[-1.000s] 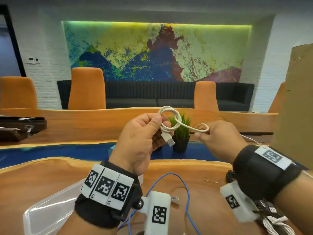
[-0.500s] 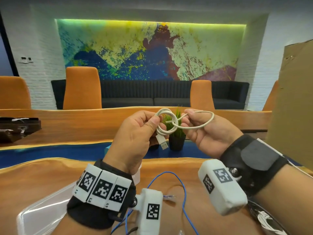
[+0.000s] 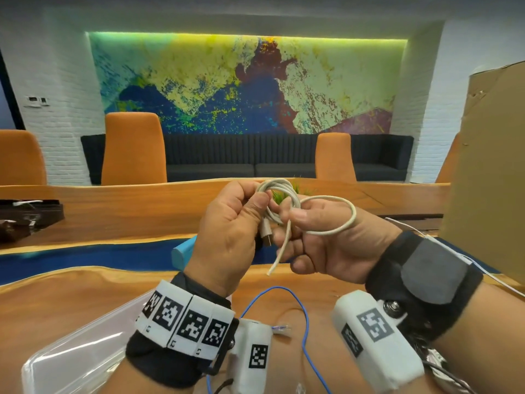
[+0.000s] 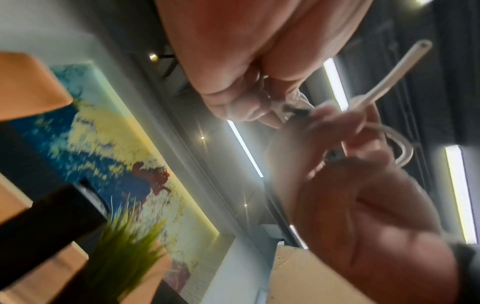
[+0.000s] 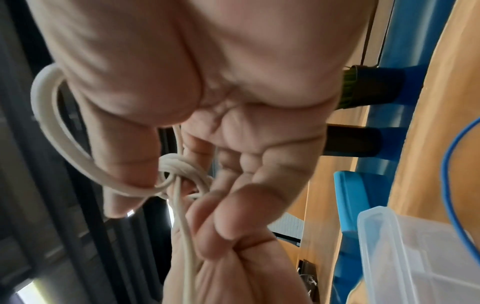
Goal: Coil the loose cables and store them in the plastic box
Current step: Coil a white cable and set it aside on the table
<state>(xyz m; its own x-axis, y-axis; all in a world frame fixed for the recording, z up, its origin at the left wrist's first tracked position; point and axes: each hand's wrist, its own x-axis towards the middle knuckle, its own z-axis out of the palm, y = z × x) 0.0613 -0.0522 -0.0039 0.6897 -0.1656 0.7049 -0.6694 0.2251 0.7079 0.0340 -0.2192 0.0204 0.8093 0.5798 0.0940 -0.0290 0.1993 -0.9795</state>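
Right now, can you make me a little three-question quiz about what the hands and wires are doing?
1. True or false: both hands hold the white cable up in the air.
2. Which wire lies loose on the table? A) the blue wire B) a red wire C) a green wire
3. Fill in: the clear plastic box sits under the ____ wrist.

Key: 1 true, the left hand and right hand both grip it. 2 A. 3 left.
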